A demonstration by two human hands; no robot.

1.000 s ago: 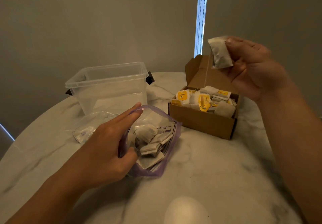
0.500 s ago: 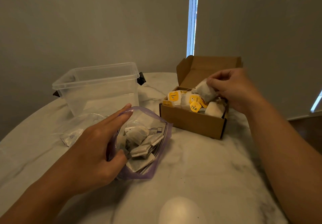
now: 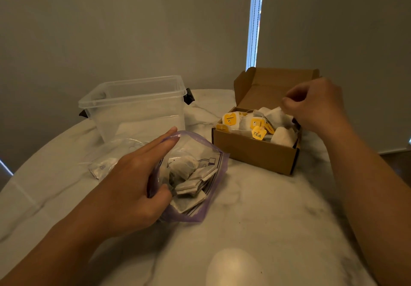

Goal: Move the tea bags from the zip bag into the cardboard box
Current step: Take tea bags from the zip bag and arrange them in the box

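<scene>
On the marble table (image 3: 266,208), item by item.

Tea bags (image 3: 189,183): a handful of flat pale sachets are lying inside the zip bag (image 3: 219,170), which is resting on its side with its purple-edged mouth gaping rightward.

Left hand (image 3: 133,185): is pinching the bag's near wall, thumb tucked inside the mouth and fingers lying straight along the outside, propping it wide.

Cardboard box (image 3: 251,150): is standing just beside the zip bag, lid flap upright, heaped to the rim with boxed sachets (image 3: 283,136) and yellow tags (image 3: 259,133).

Right hand (image 3: 315,105): is hovering over the box's far right corner with its fingers curled. Whether it is pinching the topmost sachet or a string cannot be told.

Clear plastic tub (image 3: 138,116): is standing behind the zip bag, with a crumpled clear bag (image 3: 106,161) lying at its front left.

Handling note, as a judgement: a drop appears to be finishing. Releasing low over a gap in the pile should be stopping strings from snagging and sachets from sliding over the rim.
</scene>
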